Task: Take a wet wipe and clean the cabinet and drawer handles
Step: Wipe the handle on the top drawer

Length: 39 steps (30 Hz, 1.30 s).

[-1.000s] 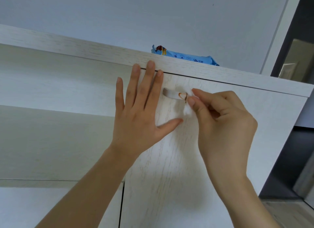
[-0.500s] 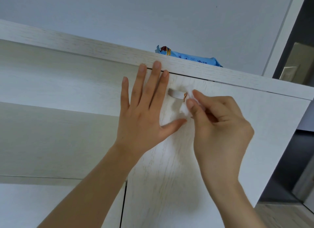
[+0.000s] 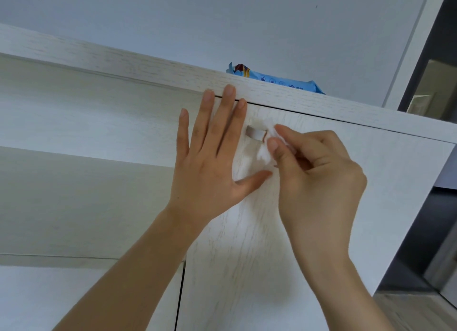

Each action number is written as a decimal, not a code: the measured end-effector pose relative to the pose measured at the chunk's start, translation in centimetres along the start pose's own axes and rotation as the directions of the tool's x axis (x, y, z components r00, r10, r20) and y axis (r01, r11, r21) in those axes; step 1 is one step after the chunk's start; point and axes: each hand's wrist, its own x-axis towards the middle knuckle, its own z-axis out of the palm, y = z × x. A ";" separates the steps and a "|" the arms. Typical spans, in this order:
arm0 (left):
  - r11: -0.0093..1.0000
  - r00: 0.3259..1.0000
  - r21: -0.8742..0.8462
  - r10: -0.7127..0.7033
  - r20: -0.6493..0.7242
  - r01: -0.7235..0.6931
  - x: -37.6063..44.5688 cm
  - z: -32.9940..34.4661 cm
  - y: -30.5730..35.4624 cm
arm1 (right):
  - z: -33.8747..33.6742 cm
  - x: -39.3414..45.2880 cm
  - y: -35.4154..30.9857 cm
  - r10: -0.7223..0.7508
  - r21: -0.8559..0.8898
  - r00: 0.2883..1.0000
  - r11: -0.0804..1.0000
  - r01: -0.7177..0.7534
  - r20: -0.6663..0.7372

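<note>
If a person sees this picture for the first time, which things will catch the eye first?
First come the two hands in the middle: the left hand lies flat on the pale wood-grain cabinet door, and the right hand pinches a crumpled white wet wipe against the small white door handle. Next, the blue wet wipe pack on the cabinet top stands out.

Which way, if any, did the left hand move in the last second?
No. The left hand still lies flat on the door, ring finger beside the handle's left end, as before.
</note>
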 end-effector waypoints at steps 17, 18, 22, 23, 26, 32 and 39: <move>0.981 0.998 -0.189 -0.049 0.034 0.054 0.2 -0.7 0.0 | 0.6 -0.1 -0.6 0.037 0.094 0.999 0.995 -0.041 0.037; 0.981 0.998 -0.187 -0.048 0.045 0.056 0.1 -0.7 -0.1 | 0.3 0.0 -0.5 0.075 0.138 0.997 0.987 -0.077 0.021; 0.977 0.996 -0.201 -0.051 0.074 0.065 0.1 -0.8 -0.1 | 0.1 -0.1 -0.5 0.077 0.137 0.997 0.988 -0.078 0.006; 0.976 0.996 -0.208 -0.054 0.076 0.069 0.2 -0.8 -0.1 | 0.4 -0.1 -0.6 0.058 0.106 0.998 0.993 -0.059 0.012; 0.974 0.994 -0.211 -0.065 0.090 0.083 0.1 -0.9 0.0 | 0.8 -0.2 -0.5 0.025 0.050 1.000 0.998 -0.026 0.013; 0.958 0.993 -0.264 -0.091 0.082 0.109 0.3 -1.2 0.1 | 1.4 -0.9 -1.3 0.065 0.122 0.996 0.990 -0.072 0.056; 0.978 0.995 -0.196 -0.058 0.086 0.074 0.1 -1.0 -0.2 | -0.4 -1.4 -1.1 0.250 0.241 0.968 0.942 -0.234 -0.038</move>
